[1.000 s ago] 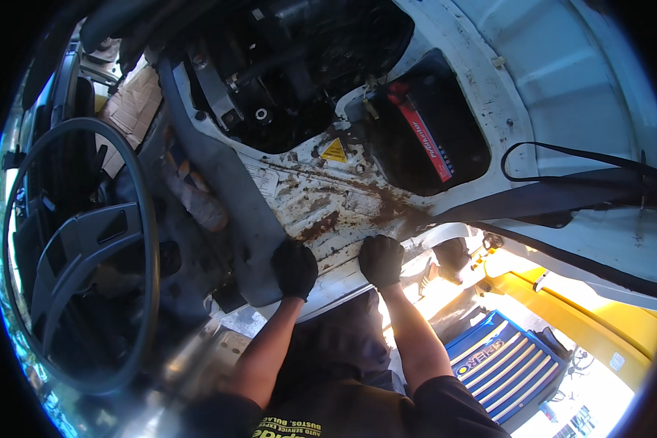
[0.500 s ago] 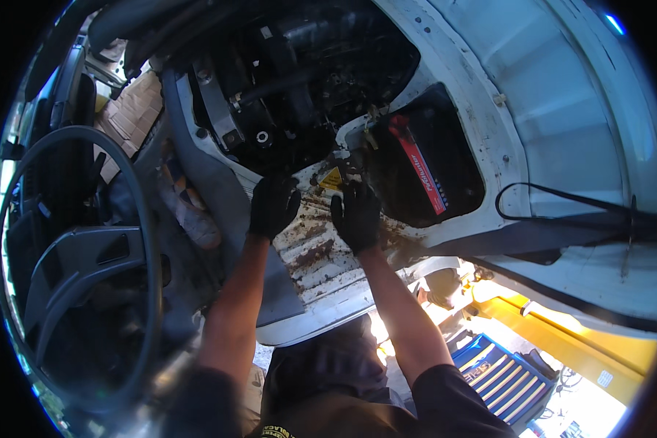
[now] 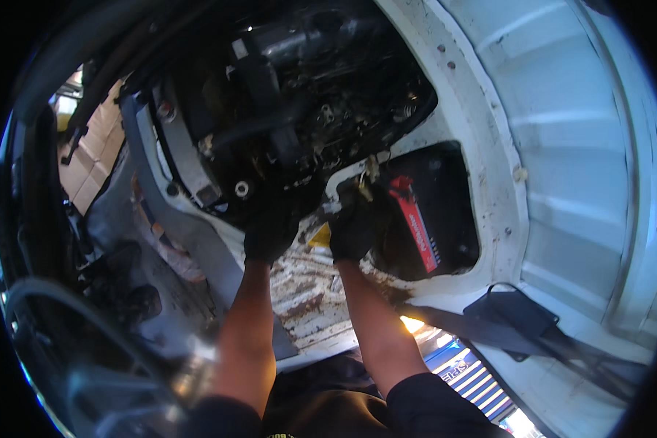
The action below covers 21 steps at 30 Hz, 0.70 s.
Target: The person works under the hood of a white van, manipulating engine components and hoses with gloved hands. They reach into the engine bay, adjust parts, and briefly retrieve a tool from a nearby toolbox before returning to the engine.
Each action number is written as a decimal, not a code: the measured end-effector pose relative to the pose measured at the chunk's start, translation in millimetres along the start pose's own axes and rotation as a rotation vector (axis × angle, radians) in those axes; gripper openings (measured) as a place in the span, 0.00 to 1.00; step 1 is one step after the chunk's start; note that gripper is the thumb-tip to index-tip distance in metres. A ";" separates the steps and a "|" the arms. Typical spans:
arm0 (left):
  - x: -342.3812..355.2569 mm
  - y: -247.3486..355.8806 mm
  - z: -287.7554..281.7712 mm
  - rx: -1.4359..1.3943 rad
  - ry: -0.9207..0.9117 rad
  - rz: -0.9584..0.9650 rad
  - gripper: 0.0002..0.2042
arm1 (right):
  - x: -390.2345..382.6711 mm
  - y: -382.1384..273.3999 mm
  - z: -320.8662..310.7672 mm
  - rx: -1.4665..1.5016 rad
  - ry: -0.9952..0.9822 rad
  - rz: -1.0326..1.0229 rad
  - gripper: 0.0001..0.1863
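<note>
Both my hands wear black gloves and reach to the near edge of an open engine compartment [image 3: 292,109]. My left hand [image 3: 270,237] is at the inner end of a rusty white metal panel [image 3: 310,296]; its fingers merge into the dark opening. My right hand [image 3: 352,235] lies beside it, near a metal bracket [image 3: 343,179] and a battery [image 3: 452,197] with a red label strip. Between the hands shows part of a yellow sticker [image 3: 319,236]. The fingers are too dark to show whether they grip anything.
A steering wheel [image 3: 73,296] stands at the lower left, with cardboard [image 3: 91,157] beyond it. On the right a dark seat belt [image 3: 452,321] crosses the white body frame [image 3: 500,219]. A blue slatted object [image 3: 467,376] shows outside, below the sill.
My view has leaned farther in and shifted. Both hands have moved forward, off the rusty panel's middle to the engine opening's edge, and the yellow sticker is more covered.
</note>
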<state>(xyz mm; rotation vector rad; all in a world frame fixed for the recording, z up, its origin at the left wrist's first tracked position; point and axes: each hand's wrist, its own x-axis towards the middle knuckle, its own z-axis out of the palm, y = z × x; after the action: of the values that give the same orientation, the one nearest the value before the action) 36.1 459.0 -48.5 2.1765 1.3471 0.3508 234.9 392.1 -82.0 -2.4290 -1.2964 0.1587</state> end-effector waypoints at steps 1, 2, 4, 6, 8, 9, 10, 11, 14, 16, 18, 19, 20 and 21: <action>1.0 3.5 -1.5 -0.016 0.015 -0.013 0.28 | -0.1 2.8 -0.3 -0.014 -0.014 -0.027 0.17; 1.5 6.0 -1.6 0.037 0.038 -0.015 0.27 | -1.2 3.8 0.6 -0.023 -0.032 -0.051 0.17; 7.4 10.7 -0.6 0.145 0.094 -0.013 0.27 | 0.8 7.8 7.3 -0.010 -0.059 0.023 0.17; 4.3 4.4 0.4 0.152 0.058 -0.034 0.27 | 2.1 -0.9 7.5 -0.046 -0.093 0.063 0.16; -3.3 -2.6 6.8 0.208 0.022 -0.038 0.28 | 2.3 -7.3 3.4 -0.142 -0.117 0.061 0.12; -2.2 -4.3 10.8 0.265 0.021 -0.031 0.28 | 5.2 -5.3 5.2 -0.126 -0.139 0.075 0.12; -2.3 -7.1 14.2 0.322 0.019 -0.026 0.29 | 6.2 -2.5 6.1 -0.110 -0.162 0.087 0.12; -0.9 -4.9 10.3 0.302 0.046 -0.037 0.29 | 7.7 -5.3 5.1 -0.092 -0.189 0.104 0.11; 0.3 -0.1 6.3 0.267 0.084 -0.050 0.30 | 7.5 -9.0 -3.6 -0.098 -0.176 0.056 0.11; -1.7 -2.0 9.6 0.279 0.055 -0.033 0.31 | 5.8 -1.0 6.4 -0.090 -0.106 0.084 0.11; -1.4 0.6 6.8 0.230 0.101 -0.057 0.31 | 7.2 -4.9 6.1 -0.085 -0.076 0.084 0.11; -0.9 1.7 5.8 0.203 0.125 -0.071 0.31 | 7.4 -5.7 4.5 -0.088 -0.076 0.072 0.11; 0.3 2.1 5.1 0.222 0.143 -0.054 0.31 | 8.8 -7.3 0.9 -0.092 -0.074 0.058 0.11; 1.6 3.0 4.9 0.240 0.162 -0.038 0.31 | 7.1 -3.8 2.2 -0.102 -0.085 0.048 0.11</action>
<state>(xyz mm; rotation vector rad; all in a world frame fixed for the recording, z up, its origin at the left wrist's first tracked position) 41.4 457.8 -50.8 2.3557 1.5887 0.3746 235.4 400.4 -82.1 -2.5662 -1.3120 0.2160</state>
